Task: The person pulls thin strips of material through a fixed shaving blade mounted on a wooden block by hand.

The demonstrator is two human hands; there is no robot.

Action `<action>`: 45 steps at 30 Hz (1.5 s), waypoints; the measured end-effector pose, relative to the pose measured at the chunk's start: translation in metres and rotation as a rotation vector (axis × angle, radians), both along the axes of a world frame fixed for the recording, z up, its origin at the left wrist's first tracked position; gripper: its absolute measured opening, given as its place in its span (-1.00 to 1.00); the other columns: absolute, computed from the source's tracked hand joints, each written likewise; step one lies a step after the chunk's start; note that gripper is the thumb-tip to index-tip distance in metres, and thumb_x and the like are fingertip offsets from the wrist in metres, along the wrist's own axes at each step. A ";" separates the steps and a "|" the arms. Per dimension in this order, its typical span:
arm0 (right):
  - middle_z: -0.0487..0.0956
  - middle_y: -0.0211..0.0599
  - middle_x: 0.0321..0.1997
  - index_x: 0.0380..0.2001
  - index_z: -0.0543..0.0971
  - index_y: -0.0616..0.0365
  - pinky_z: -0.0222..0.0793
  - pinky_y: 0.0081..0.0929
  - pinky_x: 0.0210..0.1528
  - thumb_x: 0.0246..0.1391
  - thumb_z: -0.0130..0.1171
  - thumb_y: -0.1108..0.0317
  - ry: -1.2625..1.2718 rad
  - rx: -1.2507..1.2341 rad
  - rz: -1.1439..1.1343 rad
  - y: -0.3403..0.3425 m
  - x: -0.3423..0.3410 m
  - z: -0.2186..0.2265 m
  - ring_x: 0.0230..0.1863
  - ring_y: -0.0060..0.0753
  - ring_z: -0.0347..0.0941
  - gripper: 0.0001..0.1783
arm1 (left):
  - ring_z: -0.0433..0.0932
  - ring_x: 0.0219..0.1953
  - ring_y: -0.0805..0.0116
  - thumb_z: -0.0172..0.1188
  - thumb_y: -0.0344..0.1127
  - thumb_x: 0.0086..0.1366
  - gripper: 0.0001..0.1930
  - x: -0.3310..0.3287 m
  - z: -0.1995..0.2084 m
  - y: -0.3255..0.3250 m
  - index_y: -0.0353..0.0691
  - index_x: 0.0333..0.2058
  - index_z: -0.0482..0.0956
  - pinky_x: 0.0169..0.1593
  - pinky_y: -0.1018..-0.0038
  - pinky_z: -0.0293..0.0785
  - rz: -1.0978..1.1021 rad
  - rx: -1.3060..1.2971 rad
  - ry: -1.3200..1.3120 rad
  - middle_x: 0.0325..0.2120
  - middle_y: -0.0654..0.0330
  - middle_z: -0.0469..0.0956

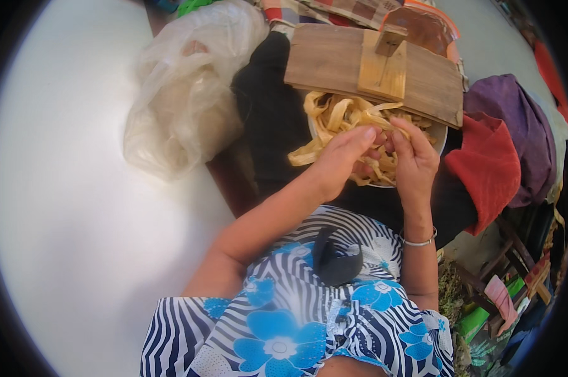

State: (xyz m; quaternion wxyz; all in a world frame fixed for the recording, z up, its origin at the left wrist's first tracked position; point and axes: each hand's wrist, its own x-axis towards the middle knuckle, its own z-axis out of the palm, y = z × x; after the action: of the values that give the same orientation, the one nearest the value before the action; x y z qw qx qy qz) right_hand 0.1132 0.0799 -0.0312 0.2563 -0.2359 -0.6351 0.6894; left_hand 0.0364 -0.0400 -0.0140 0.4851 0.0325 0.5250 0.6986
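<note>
A round bowl (440, 137) holds a heap of pale yellow flat strips (343, 116). A wooden board (334, 60) with a small wooden handle lies across the bowl's far half. My left hand (340, 157) rests on the strips at the bowl's near side, fingers curled into them. My right hand (413, 157), with a thin bangle on its wrist, pinches strips just right of the left hand. One strip hangs over the bowl's left rim.
A crumpled clear plastic bag (186, 94) lies to the left on a pale smooth surface (64, 188). Black cloth (271, 119) lies under the bowl. Red cloth (488, 166) and purple cloth (516, 119) sit to the right. Wooden items and packets crowd the lower right.
</note>
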 end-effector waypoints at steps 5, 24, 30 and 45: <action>0.60 -0.23 -0.28 -0.21 0.60 0.21 0.40 -0.49 -0.28 0.02 0.16 0.60 0.034 0.655 0.153 -0.008 0.020 -0.006 -0.30 -0.30 0.51 -0.78 | 0.49 -0.39 0.46 0.04 -0.16 0.36 -0.75 -0.013 -0.020 0.005 -0.24 -0.24 0.49 -0.41 0.58 0.40 -0.023 -0.066 -0.064 -0.35 0.22 0.52; 0.52 -0.45 -0.45 -0.23 0.56 0.25 0.27 -0.74 -0.42 0.22 0.07 0.43 0.329 -0.141 -0.074 0.044 0.017 0.053 -0.48 -0.71 0.35 -0.86 | 0.30 -0.57 0.64 0.05 -0.27 0.38 -0.78 -0.038 0.055 0.046 -0.27 -0.13 0.52 -0.49 0.63 0.27 -0.099 0.246 0.278 -0.48 0.34 0.47; 0.57 -0.33 -0.36 -0.20 0.55 0.28 0.33 -0.67 -0.45 0.22 0.07 0.38 0.415 0.094 -0.420 0.122 -0.026 0.073 -0.50 -0.65 0.38 -0.81 | 0.35 -0.45 0.70 0.04 -0.32 0.36 -0.74 -0.075 0.060 0.040 -0.28 -0.05 0.52 -0.38 0.69 0.31 0.005 0.051 0.757 -0.34 0.31 0.56; 0.61 -0.29 -0.23 -0.02 0.53 0.32 0.41 -0.69 -0.26 0.20 0.09 0.42 -0.162 0.192 -0.165 0.079 -0.024 -0.019 -0.33 -0.65 0.48 -0.69 | 0.42 -0.39 0.15 0.24 -0.30 0.04 -0.88 -0.045 -0.035 0.021 -0.16 -0.50 0.50 -0.35 0.27 0.35 -0.078 -0.555 1.909 -0.50 0.19 0.41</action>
State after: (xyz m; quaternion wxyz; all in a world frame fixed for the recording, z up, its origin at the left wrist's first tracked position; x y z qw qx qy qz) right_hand 0.0887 0.1586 -0.0499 0.2813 -0.3167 -0.6951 0.5809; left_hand -0.0083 -0.0188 -0.0491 -0.1275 0.4835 0.8387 0.2156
